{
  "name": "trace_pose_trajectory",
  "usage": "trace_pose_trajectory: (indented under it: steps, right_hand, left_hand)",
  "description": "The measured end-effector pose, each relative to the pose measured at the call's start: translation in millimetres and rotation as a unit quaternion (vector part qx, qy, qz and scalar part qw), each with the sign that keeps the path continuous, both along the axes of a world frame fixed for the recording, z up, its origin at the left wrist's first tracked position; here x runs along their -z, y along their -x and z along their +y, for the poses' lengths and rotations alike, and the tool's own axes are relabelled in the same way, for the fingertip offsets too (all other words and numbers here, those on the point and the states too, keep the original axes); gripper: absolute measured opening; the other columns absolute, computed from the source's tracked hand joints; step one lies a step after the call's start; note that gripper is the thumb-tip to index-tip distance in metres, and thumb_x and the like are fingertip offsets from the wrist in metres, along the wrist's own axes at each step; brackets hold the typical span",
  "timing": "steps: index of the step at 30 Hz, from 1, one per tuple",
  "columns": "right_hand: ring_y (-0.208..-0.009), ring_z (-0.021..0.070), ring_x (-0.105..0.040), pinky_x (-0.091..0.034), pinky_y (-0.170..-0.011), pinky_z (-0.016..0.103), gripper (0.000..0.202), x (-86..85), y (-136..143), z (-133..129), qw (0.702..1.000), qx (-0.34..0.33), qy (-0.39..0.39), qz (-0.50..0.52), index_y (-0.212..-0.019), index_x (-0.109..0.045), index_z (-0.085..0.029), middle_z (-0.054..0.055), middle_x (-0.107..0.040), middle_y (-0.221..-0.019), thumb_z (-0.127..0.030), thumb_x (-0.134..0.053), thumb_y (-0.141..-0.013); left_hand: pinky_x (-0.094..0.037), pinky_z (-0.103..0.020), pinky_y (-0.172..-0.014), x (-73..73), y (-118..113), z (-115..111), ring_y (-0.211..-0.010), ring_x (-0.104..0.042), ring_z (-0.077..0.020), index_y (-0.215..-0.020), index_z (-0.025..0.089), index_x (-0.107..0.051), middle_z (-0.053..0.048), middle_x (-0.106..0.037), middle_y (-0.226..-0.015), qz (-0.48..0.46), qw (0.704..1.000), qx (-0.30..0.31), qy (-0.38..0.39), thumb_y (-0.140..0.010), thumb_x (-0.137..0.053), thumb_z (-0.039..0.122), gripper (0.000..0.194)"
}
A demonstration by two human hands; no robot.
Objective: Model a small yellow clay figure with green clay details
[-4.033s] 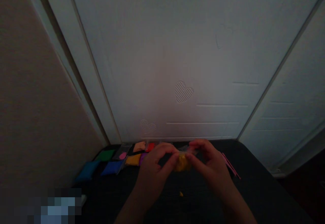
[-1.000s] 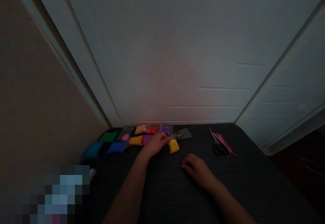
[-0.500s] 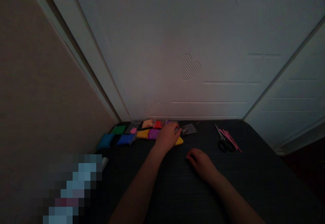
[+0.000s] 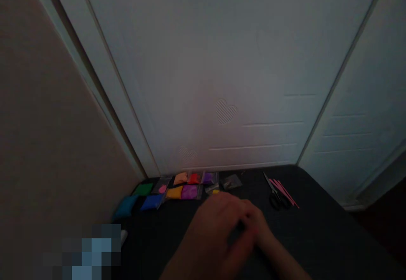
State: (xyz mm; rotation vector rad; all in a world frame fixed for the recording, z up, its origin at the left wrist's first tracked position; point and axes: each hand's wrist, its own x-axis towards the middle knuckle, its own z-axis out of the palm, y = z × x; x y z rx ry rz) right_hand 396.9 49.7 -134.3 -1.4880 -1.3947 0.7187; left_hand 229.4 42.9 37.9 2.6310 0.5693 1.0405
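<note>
My left hand (image 4: 218, 225) is raised close to the camera and blurred, its fingers curled toward my right hand. Behind it, my right hand (image 4: 255, 220) is partly covered, and the two overlap in view. Whatever lies between the fingers is too dark and smeared to make out. Just beyond the hands lies a small clear bag with a bit of yellow (image 4: 215, 191). Farther left are bags in purple (image 4: 207, 178), red (image 4: 193, 179), magenta (image 4: 189, 192) and yellow-orange (image 4: 174, 193).
Black-handled scissors (image 4: 275, 199) lie beside pink strips (image 4: 283, 191) on the dark table's right. A clear bag (image 4: 231, 182) is near the back edge. Blue (image 4: 151, 202), teal (image 4: 126, 207) and green (image 4: 144, 189) packets sit at left. A white panelled wall (image 4: 190, 81) rises behind.
My left hand has drawn back from the bags toward the camera and now overlaps my right hand. More of the purple bag shows. The view has tilted upward.
</note>
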Motion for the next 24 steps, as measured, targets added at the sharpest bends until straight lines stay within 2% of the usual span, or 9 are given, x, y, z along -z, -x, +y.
trace_pose_trajectory:
  steps: [2, 4, 6, 10, 12, 14, 16, 19, 24]
  right_hand:
    - [-0.070, 0.0182, -0.061, -0.047, -0.061, 0.028, 0.016, 2.9, 0.1, 2.7, 1.000, 0.005, -0.003, 0.025, -0.092, -0.054, -0.024, 0.003, -0.063, -0.078, -0.028, -0.044, -0.080]
    - [-0.065, 0.0179, -0.060, -0.046, -0.059, 0.029, 0.021, 5.8, -0.1, 4.9, 0.999, 0.017, 0.000, 0.046, -0.094, -0.054, -0.022, 0.002, -0.061, -0.072, -0.032, -0.039, -0.083]
    - [-0.065, 0.0176, -0.058, -0.046, -0.061, 0.030, 0.025, 7.7, -0.8, 5.8, 0.997, 0.037, -0.002, 0.061, -0.093, -0.054, -0.021, 0.002, -0.059, -0.072, -0.036, -0.038, -0.083]
    - [-0.068, 0.0179, -0.054, -0.044, -0.065, 0.031, 0.024, 8.8, -3.7, 4.9, 0.994, 0.065, -0.010, 0.088, -0.092, -0.053, -0.020, 0.002, -0.057, -0.076, -0.038, -0.045, -0.079]
    - [-0.065, 0.0178, -0.054, -0.043, -0.063, 0.031, 0.024, 9.8, -5.0, 5.4, 0.991, 0.067, -0.007, 0.112, -0.092, -0.053, -0.020, 0.001, -0.055, -0.071, -0.038, -0.049, -0.077]
    - [-0.068, 0.0179, -0.055, -0.044, -0.065, 0.031, 0.025, 11.2, -5.2, 7.7, 0.987, 0.066, -0.004, 0.144, -0.092, -0.052, -0.019, 0.002, -0.056, -0.073, -0.037, -0.053, -0.074]
    - [-0.074, 0.0179, -0.058, -0.045, -0.068, 0.031, 0.028, 11.5, -3.5, 11.8, 0.981, 0.062, 0.002, 0.182, -0.093, -0.051, -0.018, 0.004, -0.059, -0.080, -0.037, -0.054, -0.073]
    - [-0.072, 0.0158, -0.059, -0.046, -0.067, 0.030, 0.033, 6.8, 3.6, 19.5, 0.973, 0.052, 0.009, 0.226, -0.099, -0.048, -0.018, 0.005, -0.060, -0.085, -0.040, -0.050, -0.076]
    - [-0.053, 0.0108, -0.050, -0.040, -0.053, 0.023, 0.032, -5.8, 22.0, 30.3, 0.971, 0.049, -0.008, 0.233, -0.099, -0.049, -0.018, -0.004, -0.050, -0.059, -0.042, -0.048, -0.078]
  left_hand:
    - [-0.043, -0.023, -0.069, -5.1, 1.2, -16.9, -0.074, -0.057, -0.0120, -0.092, 0.021, -0.053, 0.000, -0.064, -0.076, -0.022, 0.989, 0.107, -0.103, -0.078, -0.052, 0.023, 0.013]
    - [-0.042, -0.024, -0.065, 8.5, -6.1, -21.3, -0.070, -0.056, -0.0116, -0.090, 0.021, -0.053, 0.000, -0.065, -0.071, 0.006, 0.982, 0.131, -0.135, -0.080, -0.048, 0.016, 0.012]
    - [-0.043, -0.029, -0.062, 38.7, -17.2, -16.4, -0.069, -0.055, -0.0162, -0.084, 0.018, -0.054, -0.004, -0.063, -0.070, 0.030, 0.985, 0.103, -0.136, -0.077, -0.051, 0.027, 0.013]
    - [-0.044, -0.033, -0.062, 112.2, -24.7, 0.0, -0.071, -0.054, -0.0190, -0.090, 0.017, -0.055, -0.006, -0.061, -0.077, 0.120, 0.987, 0.051, -0.093, -0.071, -0.048, 0.016, 0.020]
    - [-0.046, -0.035, -0.065, 134.9, -17.6, 7.5, -0.075, -0.055, -0.0199, -0.093, 0.019, -0.055, -0.008, -0.060, -0.080, 0.111, 0.992, 0.015, -0.051, -0.071, -0.048, 0.015, 0.024]
    - [-0.046, -0.037, -0.071, 143.5, -8.8, 15.4, -0.082, -0.055, -0.0207, -0.097, 0.021, -0.055, -0.008, -0.060, -0.087, 0.083, 0.996, -0.041, 0.001, -0.074, -0.045, 0.014, 0.026]
    - [-0.045, -0.038, -0.079, 143.6, -3.1, 24.4, -0.089, -0.054, -0.0208, -0.098, 0.021, -0.055, -0.008, -0.059, -0.094, 0.050, 0.992, -0.100, 0.056, -0.078, -0.042, 0.015, 0.025]
    - [-0.045, -0.035, -0.081, 143.7, -2.4, 38.2, -0.090, -0.054, -0.0177, -0.101, 0.021, -0.053, -0.006, -0.058, -0.097, 0.005, 0.982, -0.137, 0.133, -0.080, -0.040, 0.017, 0.025]
    - [-0.046, -0.030, -0.078, 163.0, -2.0, 50.4, -0.082, -0.055, -0.0141, -0.112, 0.020, -0.046, -0.005, -0.056, -0.098, -0.051, 0.966, -0.176, 0.182, -0.080, -0.042, 0.020, 0.032]
